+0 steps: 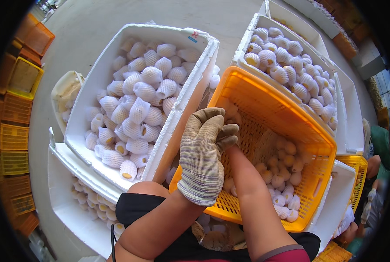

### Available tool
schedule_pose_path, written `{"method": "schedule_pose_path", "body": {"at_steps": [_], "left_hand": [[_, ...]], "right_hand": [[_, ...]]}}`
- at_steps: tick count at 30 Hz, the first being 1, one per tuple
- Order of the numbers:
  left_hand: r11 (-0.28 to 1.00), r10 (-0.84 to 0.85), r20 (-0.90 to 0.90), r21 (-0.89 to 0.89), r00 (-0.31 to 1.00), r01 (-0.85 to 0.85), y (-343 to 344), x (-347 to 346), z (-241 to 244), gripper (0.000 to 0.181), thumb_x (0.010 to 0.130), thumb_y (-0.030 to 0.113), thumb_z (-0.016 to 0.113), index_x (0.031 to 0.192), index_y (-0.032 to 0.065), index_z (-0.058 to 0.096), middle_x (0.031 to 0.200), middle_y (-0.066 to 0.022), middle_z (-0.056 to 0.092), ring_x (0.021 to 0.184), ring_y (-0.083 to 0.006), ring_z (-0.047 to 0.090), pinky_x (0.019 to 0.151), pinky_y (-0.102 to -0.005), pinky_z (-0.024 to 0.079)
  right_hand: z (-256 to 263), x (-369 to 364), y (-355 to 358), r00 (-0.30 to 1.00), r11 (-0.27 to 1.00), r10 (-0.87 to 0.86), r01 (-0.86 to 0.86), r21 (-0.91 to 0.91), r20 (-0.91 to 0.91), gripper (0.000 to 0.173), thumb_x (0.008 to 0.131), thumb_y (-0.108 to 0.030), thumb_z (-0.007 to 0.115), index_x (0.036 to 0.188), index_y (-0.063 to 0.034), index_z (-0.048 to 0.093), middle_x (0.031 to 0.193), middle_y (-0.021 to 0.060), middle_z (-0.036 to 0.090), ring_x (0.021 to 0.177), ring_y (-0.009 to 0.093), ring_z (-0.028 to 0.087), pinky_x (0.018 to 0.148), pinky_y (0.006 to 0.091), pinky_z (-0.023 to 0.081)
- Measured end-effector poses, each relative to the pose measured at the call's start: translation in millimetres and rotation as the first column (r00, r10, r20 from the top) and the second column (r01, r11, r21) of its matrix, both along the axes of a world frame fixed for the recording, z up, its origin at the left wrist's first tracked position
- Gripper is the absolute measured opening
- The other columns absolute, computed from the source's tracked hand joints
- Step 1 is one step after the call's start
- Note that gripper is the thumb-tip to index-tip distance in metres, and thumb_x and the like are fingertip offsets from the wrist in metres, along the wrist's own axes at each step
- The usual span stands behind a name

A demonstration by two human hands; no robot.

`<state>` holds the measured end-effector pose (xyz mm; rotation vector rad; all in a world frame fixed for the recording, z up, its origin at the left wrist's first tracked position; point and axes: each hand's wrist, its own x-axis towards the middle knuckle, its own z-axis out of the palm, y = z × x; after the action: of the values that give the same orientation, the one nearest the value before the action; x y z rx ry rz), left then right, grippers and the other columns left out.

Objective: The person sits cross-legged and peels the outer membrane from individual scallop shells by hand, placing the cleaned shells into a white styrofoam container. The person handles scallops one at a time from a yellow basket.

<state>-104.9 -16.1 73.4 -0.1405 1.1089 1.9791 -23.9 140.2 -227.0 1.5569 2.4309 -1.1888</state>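
My left hand [201, 157] wears a striped knit work glove with tan fingers. Its fingers are curled, and the lower fingertips overlap the wrist end of my bare right forearm [254, 193]. My right hand is hidden behind the glove, so what either hand holds cannot be made out. Both arms reach over a tilted orange plastic crate [277, 98]. Toward its lower right side lie fruits in white foam net sleeves [283, 180]. Left of the glove stands a white foam box [188, 108] full of sleeved yellow fruits [139, 108].
Another foam box [245, 39] with sleeved fruits [290, 62] stands behind the crate. A foam box [63, 203] with more fruits is at lower left. Stacked plastic crates [14, 136] line the far left. At the right edge, another person's gloved hand [367, 209] is visible.
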Motion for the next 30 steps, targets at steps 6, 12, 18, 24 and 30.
{"method": "schedule_pose_path", "body": {"at_steps": [6, 12, 18, 24, 30], "left_hand": [[0.996, -0.055, -0.118, -0.072, 0.991, 0.047, 15, 12, 0, 0.022, 0.096, 0.013, 0.055, 0.117, 0.0058, 0.051, 0.111, -0.0065, 0.056, 0.097, -0.0167, 0.062, 0.083, -0.0287, 0.051], [0.910, -0.389, -0.475, -0.334, 0.790, 0.247, 15, 30, -26, 0.037, 0.088, 0.022, 0.070, 0.115, 0.0037, 0.052, 0.103, -0.0050, 0.057, 0.093, -0.0132, 0.058, 0.081, -0.0274, 0.050], [0.825, -0.542, -0.841, -0.528, 0.013, 0.203, 20, 67, -41, 0.045, 0.082, 0.029, 0.072, 0.116, 0.0041, 0.057, 0.102, -0.0197, 0.063, 0.090, -0.0315, 0.065, 0.077, -0.0371, 0.053], [0.838, -0.514, -0.846, -0.530, -0.138, 0.127, 13, 73, -44, 0.017, 0.091, 0.023, 0.061, 0.090, 0.0051, 0.060, 0.075, -0.0182, 0.064, 0.069, -0.0373, 0.063, 0.062, -0.0440, 0.051], [0.857, -0.502, -0.861, -0.482, 0.083, 0.184, 12, 77, -40, 0.013, 0.093, 0.016, 0.059, 0.091, 0.0034, 0.060, 0.075, -0.0207, 0.063, 0.071, -0.0397, 0.063, 0.062, -0.0434, 0.050]], "right_hand": [[-17, 67, 18, 0.905, 0.996, -0.082, 0.062, -0.062, -0.418, 0.050, 0.089, -0.031, 0.062, 0.132, -0.0081, 0.051, 0.118, 0.0071, 0.062, 0.103, 0.021, 0.060, 0.083, 0.0333, 0.050], [154, 106, -26, 0.537, 0.768, -0.528, -0.028, -0.640, -0.657, 0.053, 0.090, -0.032, 0.067, 0.134, -0.0073, 0.050, 0.114, 0.0040, 0.061, 0.096, 0.009, 0.058, 0.072, 0.0231, 0.051], [231, 120, -59, 0.600, 0.962, -0.274, 0.185, -0.203, -0.752, 0.041, 0.098, -0.026, 0.058, 0.128, 0.0012, 0.055, 0.108, 0.0094, 0.066, 0.092, 0.016, 0.064, 0.079, 0.0277, 0.053], [251, 134, -78, 0.771, 0.958, -0.123, 0.256, 0.128, -0.625, 0.024, 0.099, -0.015, 0.053, 0.113, 0.0011, 0.063, 0.088, 0.0172, 0.068, 0.074, 0.018, 0.067, 0.067, 0.0306, 0.054], [253, 149, -86, 0.859, 0.827, -0.003, 0.291, 0.482, -0.513, 0.020, 0.097, -0.014, 0.055, 0.108, 0.0002, 0.064, 0.089, 0.0189, 0.068, 0.077, 0.030, 0.068, 0.069, 0.0361, 0.054]]}}
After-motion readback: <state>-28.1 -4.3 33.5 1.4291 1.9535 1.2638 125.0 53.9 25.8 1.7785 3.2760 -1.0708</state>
